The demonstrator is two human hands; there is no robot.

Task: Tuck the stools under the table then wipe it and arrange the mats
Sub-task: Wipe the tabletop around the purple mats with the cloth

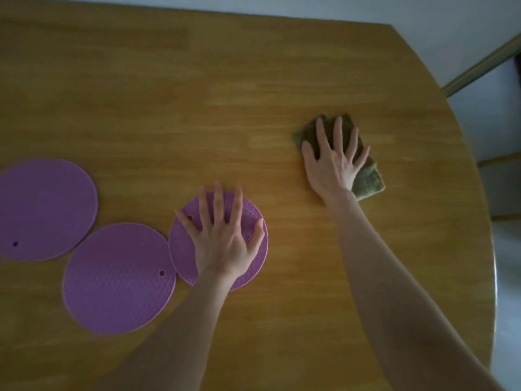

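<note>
Three round purple mats lie on the wooden table [253, 80]. The largest mat [42, 210] is at the far left, a second mat [115, 277] sits nearer me, and a smaller mat [183, 249] lies at the centre. My left hand [222, 238] rests flat on the smaller mat with fingers spread. My right hand [332, 162] presses flat on a folded olive-green cloth [366, 182] at the right part of the table, fingers spread over it. No stool is clearly in view.
The table's curved edge [479, 221] runs down the right side. Beyond it are a pale floor and wooden furniture rails [485, 63]. The far half of the table shows bare wood.
</note>
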